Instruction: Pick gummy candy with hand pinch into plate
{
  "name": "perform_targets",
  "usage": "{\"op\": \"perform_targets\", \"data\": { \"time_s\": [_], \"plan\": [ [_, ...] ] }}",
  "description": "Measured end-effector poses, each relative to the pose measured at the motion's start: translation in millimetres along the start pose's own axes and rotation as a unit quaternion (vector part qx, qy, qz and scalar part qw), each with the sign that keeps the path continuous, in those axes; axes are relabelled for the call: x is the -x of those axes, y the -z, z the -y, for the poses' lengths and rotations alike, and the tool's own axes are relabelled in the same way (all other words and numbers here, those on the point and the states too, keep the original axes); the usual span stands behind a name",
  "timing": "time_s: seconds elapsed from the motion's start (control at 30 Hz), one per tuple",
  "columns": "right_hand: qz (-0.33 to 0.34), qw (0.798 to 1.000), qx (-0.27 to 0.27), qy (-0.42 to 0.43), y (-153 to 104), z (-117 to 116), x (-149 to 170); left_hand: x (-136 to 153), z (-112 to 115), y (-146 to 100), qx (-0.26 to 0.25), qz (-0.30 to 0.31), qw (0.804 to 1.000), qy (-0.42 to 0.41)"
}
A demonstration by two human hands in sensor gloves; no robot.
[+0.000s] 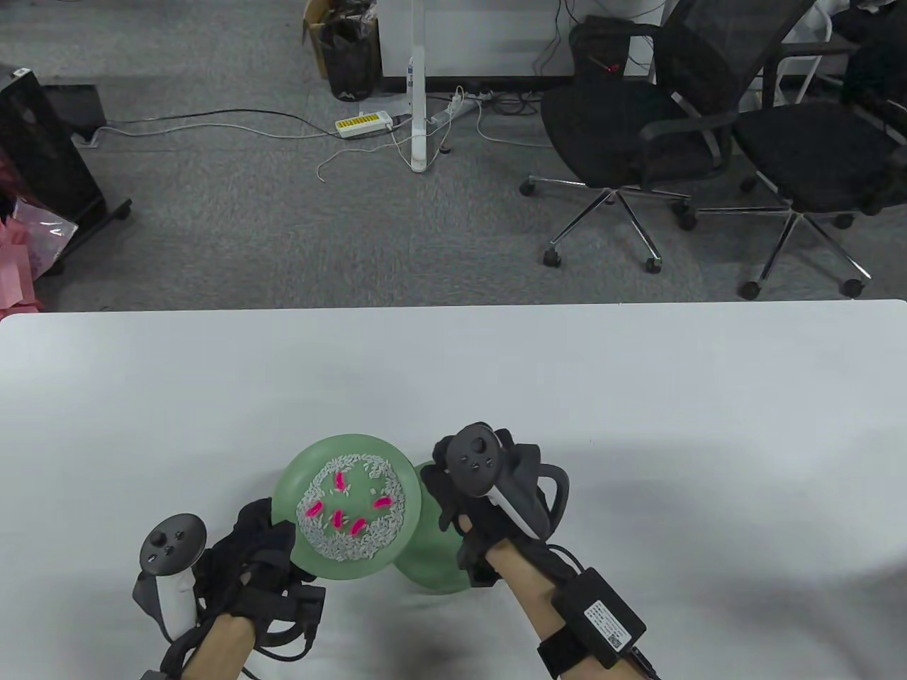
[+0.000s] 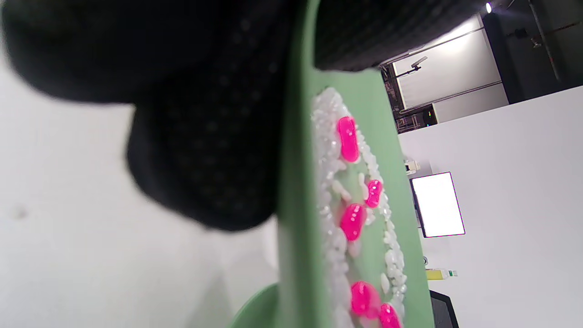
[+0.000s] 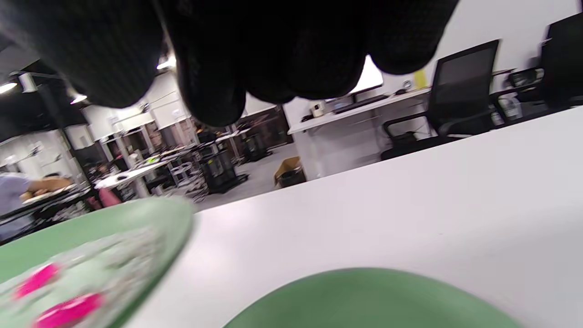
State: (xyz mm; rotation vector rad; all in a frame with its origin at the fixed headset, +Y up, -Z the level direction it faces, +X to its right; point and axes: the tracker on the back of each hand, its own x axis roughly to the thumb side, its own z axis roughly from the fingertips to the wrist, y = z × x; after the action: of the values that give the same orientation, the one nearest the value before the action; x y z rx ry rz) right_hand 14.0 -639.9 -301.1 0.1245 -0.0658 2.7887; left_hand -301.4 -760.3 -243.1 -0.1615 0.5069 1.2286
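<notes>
My left hand (image 1: 269, 531) grips the near-left rim of a green plate (image 1: 347, 443) and holds it raised and tilted above the table. The plate carries white rice grains and several pink gummy candies (image 1: 340, 483). In the left wrist view my gloved fingers (image 2: 205, 150) clamp the plate's edge (image 2: 296, 205), with the candies (image 2: 348, 139) lying in the rice. A second green plate (image 1: 432, 567) lies on the table, partly under the raised one. My right hand (image 1: 453, 489) hovers over it, fingers (image 3: 273, 54) bunched together with no candy showing. The lower plate (image 3: 364, 296) looks bare.
The white table (image 1: 638, 425) stretches wide to the back and both sides. Beyond its far edge are office chairs (image 1: 638, 134) and floor cables.
</notes>
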Motion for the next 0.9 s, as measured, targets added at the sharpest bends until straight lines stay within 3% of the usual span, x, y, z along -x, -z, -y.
{"op": "perform_targets", "data": {
  "time_s": [0.13, 0.3, 0.53, 0.9],
  "plan": [
    [0.014, 0.998, -0.038, -0.055, -1, -28, -25, 1, 2, 0, 0.000, 0.001, 1.000, 0.008],
    [0.050, 0.991, -0.044, -0.116, 2, -55, -45, 0, 3, -2, 0.001, 0.001, 1.000, 0.015],
    [0.077, 0.981, -0.034, -0.173, 7, -62, -58, 1, 2, -1, 0.011, -0.001, 1.000, 0.010],
    [0.119, 0.977, -0.035, -0.174, 4, -65, -59, 2, 1, 0, 0.016, -0.003, 1.000, -0.001]
  ]
}}
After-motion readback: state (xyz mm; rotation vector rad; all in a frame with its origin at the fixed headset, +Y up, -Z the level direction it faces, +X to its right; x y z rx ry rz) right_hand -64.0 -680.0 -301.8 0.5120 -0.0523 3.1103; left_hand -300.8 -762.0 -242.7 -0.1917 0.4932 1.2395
